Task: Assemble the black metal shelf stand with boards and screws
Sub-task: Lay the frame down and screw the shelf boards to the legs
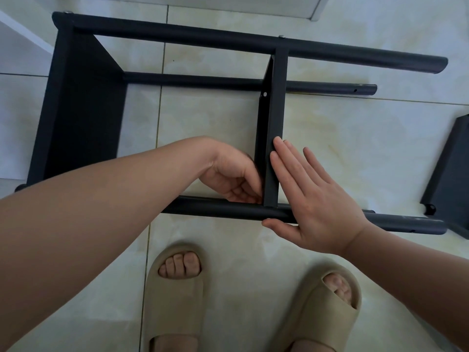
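Note:
The black metal shelf stand [177,34] lies on its side on the tiled floor, its round tubes running left to right. One black board [78,118] is fixed at the left end. A second board [275,102] stands across the tubes near the middle. My right hand [312,199] presses flat with straight fingers against that board's right face and rests on the near tube [218,208]. My left hand [236,174] has its fingers curled at the board's lower left corner, by the near tube; what they pinch is hidden.
A third black board [449,179] lies loose on the floor at the right edge. My two feet in beige slippers [175,295] stand just below the frame. White furniture [20,39] sits at the upper left, and a white panel at the top.

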Demonstrator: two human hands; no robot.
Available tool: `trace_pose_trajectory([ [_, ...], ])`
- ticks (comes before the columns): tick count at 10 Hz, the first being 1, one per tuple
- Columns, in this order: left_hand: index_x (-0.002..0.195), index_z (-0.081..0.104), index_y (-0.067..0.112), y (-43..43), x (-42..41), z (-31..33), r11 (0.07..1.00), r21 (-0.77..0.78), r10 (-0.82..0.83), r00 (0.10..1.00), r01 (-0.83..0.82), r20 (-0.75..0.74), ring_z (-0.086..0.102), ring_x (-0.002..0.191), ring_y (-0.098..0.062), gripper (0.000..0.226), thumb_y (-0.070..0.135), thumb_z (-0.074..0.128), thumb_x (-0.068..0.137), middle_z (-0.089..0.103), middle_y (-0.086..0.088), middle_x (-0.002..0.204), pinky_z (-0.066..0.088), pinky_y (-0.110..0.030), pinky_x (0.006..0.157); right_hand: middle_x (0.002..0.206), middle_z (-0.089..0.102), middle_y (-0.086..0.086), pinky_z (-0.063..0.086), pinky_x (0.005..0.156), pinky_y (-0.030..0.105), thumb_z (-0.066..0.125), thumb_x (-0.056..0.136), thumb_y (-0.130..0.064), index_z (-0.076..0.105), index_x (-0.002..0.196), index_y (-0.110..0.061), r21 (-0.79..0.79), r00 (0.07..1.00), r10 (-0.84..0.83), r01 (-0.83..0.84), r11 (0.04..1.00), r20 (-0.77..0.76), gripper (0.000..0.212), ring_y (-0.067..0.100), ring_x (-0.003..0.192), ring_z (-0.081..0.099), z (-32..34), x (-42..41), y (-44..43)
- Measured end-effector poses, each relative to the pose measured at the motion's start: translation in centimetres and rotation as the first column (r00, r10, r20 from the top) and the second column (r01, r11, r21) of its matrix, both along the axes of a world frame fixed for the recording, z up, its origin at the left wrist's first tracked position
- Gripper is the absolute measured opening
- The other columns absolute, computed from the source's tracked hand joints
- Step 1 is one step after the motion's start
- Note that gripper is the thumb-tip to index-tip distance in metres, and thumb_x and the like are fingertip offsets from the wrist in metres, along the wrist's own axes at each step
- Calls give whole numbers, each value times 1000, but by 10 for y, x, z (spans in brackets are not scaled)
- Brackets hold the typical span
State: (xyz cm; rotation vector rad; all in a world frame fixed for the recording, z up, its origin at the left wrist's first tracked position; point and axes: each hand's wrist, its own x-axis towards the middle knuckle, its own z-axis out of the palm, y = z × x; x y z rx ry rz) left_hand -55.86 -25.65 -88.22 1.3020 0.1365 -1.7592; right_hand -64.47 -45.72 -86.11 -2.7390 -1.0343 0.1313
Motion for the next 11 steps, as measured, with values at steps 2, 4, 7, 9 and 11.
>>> trace_pose_trajectory([
  [2, 91, 68, 8, -1, -6, -5, 999, 2, 42, 998, -42, 37, 64, 73, -13, 14, 1, 57, 95, 67, -6, 84, 52, -25, 78, 165, 13, 25, 22, 122, 57, 41, 98, -64, 22, 155, 8, 5, 1000, 3, -3, 1000, 13, 93, 36, 154, 14, -1, 0, 0],
  [4, 101, 68, 4, 4, -4, -4, 996, -32, 79, 997, -79, -15, 68, 84, -17, 18, -4, 53, 94, 70, -10, 96, 55, -27, 85, 165, 13, 25, 22, 122, 57, 40, 99, -64, 22, 155, 8, 9, 1000, 4, -4, 1000, 21, 93, 36, 154, 13, -2, 0, -1],
  [7, 91, 68, 8, 0, -7, -6, 998, -7, 56, 998, -56, 39, 66, 73, -14, 15, -1, 56, 94, 68, -7, 85, 54, -25, 77, 165, 12, 24, 22, 122, 57, 40, 99, -64, 22, 155, 8, 9, 1000, 5, -5, 1000, 18, 93, 36, 155, 13, -3, 1, -1],
  [9, 100, 69, 5, 3, -6, -3, 998, -26, 54, 998, -55, -24, 68, 86, -18, 17, -1, 54, 94, 70, -10, 97, 53, -30, 89, 165, 12, 24, 21, 122, 57, 39, 99, -65, 22, 155, 8, 2, 1000, 6, -6, 1000, 14, 93, 36, 154, 13, -2, 0, -1],
  [11, 90, 70, 10, 0, -9, -4, 999, -1, 32, 998, -32, 59, 66, 77, -16, 14, 2, 59, 93, 69, -6, 86, 52, -27, 81, 165, 13, 25, 21, 122, 57, 38, 99, -65, 22, 155, 8, -4, 1000, 3, -3, 1000, 18, 93, 37, 154, 14, -1, 1, 0],
])
